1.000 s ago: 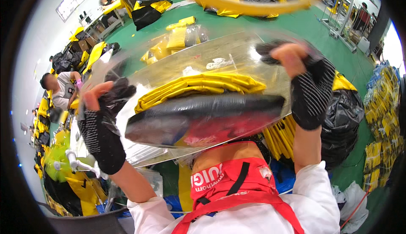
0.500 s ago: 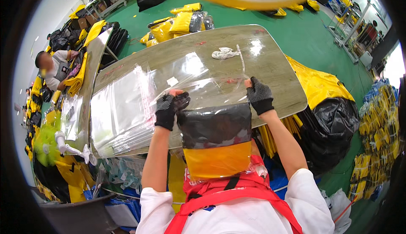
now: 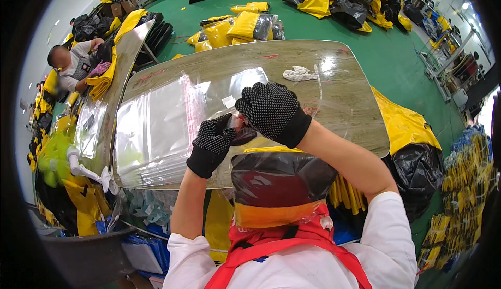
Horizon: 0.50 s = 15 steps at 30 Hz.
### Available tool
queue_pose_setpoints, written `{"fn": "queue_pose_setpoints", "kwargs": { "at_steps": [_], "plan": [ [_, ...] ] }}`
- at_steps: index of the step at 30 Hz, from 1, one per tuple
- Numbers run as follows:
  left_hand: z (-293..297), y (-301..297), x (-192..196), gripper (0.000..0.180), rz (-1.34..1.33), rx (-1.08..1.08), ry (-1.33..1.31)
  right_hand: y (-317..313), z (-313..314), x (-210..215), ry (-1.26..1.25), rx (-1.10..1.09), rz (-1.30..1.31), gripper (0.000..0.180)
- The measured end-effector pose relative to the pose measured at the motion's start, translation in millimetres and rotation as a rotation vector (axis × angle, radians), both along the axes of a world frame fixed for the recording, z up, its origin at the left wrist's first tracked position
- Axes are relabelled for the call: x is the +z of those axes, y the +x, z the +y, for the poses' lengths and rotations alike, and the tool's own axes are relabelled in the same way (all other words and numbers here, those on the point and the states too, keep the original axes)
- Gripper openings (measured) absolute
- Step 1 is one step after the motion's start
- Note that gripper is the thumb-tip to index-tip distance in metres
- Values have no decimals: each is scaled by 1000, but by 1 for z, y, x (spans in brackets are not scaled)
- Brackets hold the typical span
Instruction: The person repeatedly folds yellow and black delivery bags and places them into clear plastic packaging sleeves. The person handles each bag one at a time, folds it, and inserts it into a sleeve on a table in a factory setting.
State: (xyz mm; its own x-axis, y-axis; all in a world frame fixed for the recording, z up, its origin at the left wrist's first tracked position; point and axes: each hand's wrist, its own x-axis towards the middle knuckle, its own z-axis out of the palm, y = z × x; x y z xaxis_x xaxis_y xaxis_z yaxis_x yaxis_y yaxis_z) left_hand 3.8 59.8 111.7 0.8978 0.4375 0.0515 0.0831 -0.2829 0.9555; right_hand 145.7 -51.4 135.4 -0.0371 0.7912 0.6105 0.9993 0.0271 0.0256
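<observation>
Head view: only one camera, looking down over the person's chest and forearms.
Left hand (image 3: 213, 144): in a black dotted glove, fingers curled shut on the top edge of the bag (image 3: 279, 187), just left of its middle.
Right hand (image 3: 271, 110): same kind of glove, closed in a fist over the bag's top, touching the left hand's fingertips; its forearm runs down to the lower right.
Grip: both hands pinch the bag's mouth together; which fingers press the plastic is hidden under the right glove.
Bag: clear plastic, hanging upright from the hands in front of the chest, its top over the near edge of the surface (image 3: 334, 96). Inside sits a folded garment, black above and yellow-orange below.
Surface: shiny grey, rounded corners, directly ahead of the person.
Stack (image 3: 156, 127): flat clear bags lying on the left half of the surface, just beside the left hand.
Rag (image 3: 300, 73): small, white and crumpled, on the far part of the surface, well apart from the hands.
Apron (image 3: 292, 242): red straps over a white shirt, below the bag.
Floor (image 3: 396, 54): green, with yellow and black bundles (image 3: 245, 27) beyond the surface.
Co-worker (image 3: 70, 64): seated far left at another surface, possibly handling yellow cloth; too small to be sure.
</observation>
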Motion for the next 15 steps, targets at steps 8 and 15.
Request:
{"fn": "queue_pose_setpoints", "kwargs": {
  "at_steps": [8,15],
  "plan": [
    [-15,-25,17,41,-232,105,-489,215,-200,68,860,-234,1064,25],
    [-6,-26,14,40,-257,52,-450,53,-167,-25,15,-362,1284,76]
  ]
}}
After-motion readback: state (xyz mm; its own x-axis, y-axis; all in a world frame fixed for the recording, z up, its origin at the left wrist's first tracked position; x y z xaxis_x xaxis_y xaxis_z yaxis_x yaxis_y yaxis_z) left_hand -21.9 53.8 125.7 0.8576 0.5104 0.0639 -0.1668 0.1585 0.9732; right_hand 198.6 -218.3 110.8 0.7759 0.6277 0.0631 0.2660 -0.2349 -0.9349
